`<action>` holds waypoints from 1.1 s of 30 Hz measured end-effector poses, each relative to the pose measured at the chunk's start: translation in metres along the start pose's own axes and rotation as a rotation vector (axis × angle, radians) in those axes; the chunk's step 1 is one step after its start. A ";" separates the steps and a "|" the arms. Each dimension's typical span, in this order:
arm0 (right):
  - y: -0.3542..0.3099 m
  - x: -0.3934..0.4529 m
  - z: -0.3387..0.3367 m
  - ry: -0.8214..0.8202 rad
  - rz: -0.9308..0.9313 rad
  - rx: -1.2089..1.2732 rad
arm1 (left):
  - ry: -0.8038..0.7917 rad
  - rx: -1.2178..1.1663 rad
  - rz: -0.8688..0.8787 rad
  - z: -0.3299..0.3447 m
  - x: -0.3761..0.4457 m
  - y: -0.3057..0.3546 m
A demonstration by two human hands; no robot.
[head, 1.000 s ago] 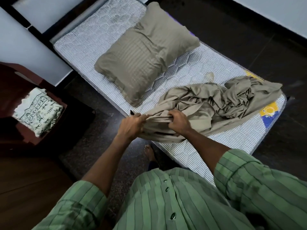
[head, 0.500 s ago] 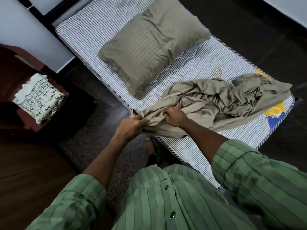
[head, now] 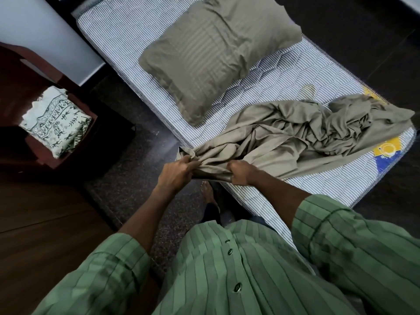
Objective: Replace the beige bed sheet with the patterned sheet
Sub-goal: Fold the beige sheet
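The beige bed sheet [head: 295,130] lies crumpled in a heap on the bare striped mattress [head: 284,71], toward its right end. My left hand [head: 175,172] and my right hand [head: 241,172] both grip a bunched edge of that sheet at the mattress's near side, a short span of cloth taut between them. The patterned sheet [head: 55,120], white with dark green figures, sits folded on a dark wooden chair [head: 20,73] at the left, apart from both hands.
A beige striped pillow [head: 216,48] rests on the mattress beyond the heap. The mattress lies on a dark floor, with a white wall panel [head: 45,30] at the upper left. My bare foot [head: 208,193] stands beside the mattress edge.
Both hands have gathered more of the sheet's edge into tighter fists and pulled it slightly toward me. The heap has shifted a little with the pull.
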State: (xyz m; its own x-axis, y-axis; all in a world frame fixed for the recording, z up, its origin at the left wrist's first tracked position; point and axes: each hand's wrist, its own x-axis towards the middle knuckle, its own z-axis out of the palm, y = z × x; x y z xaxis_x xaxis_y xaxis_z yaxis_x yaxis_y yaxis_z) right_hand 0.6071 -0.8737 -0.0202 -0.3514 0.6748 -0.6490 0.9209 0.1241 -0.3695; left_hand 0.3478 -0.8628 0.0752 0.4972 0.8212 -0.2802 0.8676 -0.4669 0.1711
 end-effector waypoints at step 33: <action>-0.004 0.053 0.006 0.152 0.193 0.250 | 0.084 -0.045 0.245 -0.015 0.032 0.015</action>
State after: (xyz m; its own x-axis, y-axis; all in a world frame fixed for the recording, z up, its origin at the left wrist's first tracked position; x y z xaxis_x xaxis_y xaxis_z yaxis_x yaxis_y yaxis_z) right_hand 0.5844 -0.8428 -0.0570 -0.1285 0.7715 -0.6232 0.8916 -0.1853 -0.4133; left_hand 0.3766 -0.8388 0.0830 0.6882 0.7106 -0.1463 0.7192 -0.6417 0.2663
